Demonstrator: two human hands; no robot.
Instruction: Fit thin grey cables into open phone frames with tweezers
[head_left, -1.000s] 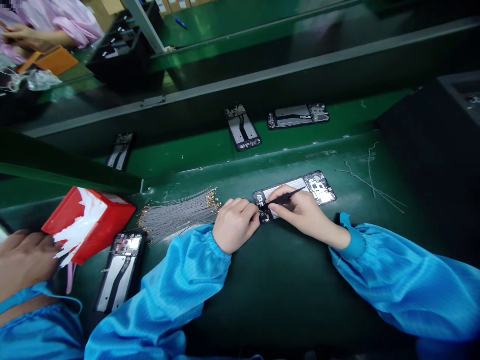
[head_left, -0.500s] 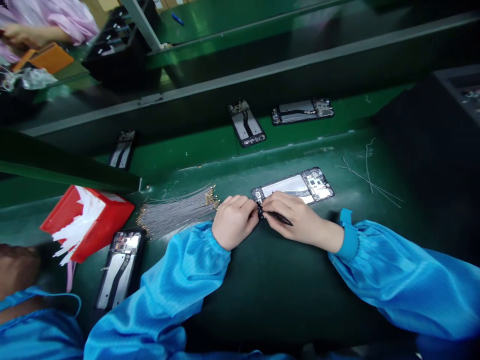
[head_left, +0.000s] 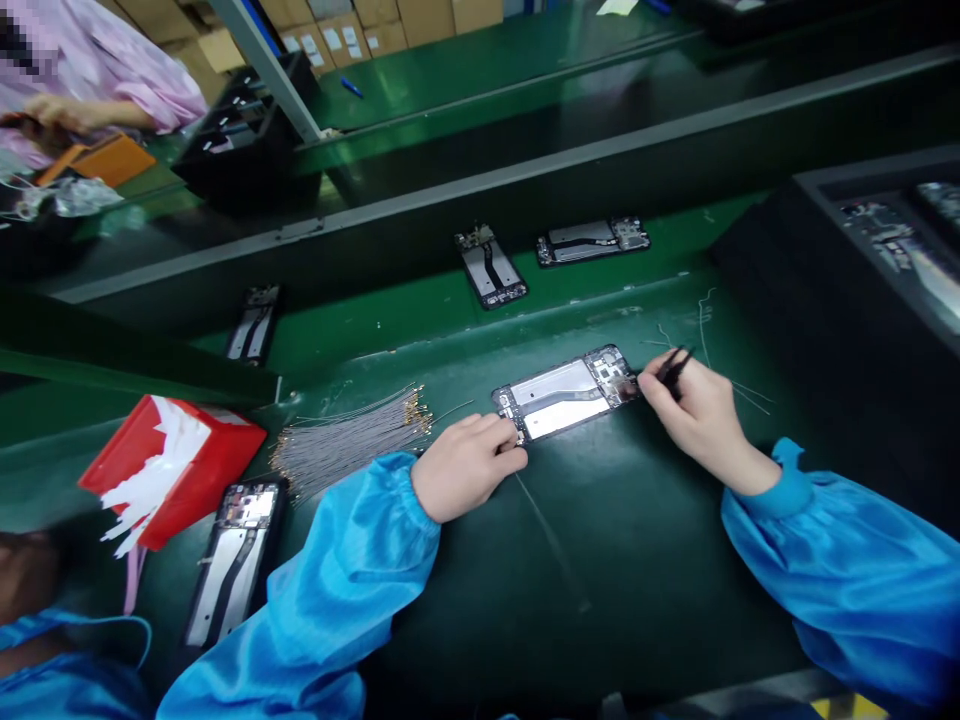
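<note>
An opened phone (head_left: 566, 395) lies on the green bench, its metal frame, flex strip and circuit board bare. My left hand (head_left: 471, 465) is closed at the phone's left end, touching its edge. From under the left thumb trails a thin grey cable (head_left: 544, 520), partly blurred; the fingertips' exact grip is hidden. My right hand (head_left: 697, 410) grips black tweezers (head_left: 675, 368), which point up and away, and its fingertips are close beside the phone's right end. To the left lies a bundle of thin grey cables (head_left: 349, 440) with gold-coloured ends.
A red box (head_left: 217, 460) with white strips and another opened phone (head_left: 232, 565) lie at left. More opened phones (head_left: 491, 265) rest along the back ledge. Loose wires (head_left: 705, 325) lie beyond my right hand, near a black tray (head_left: 832, 270). A co-worker (head_left: 97, 80) sits across.
My right hand has moved right, from the phone's left end to its right end, still with the tweezers. The left hand stays at the left end; a cable now trails from it.
</note>
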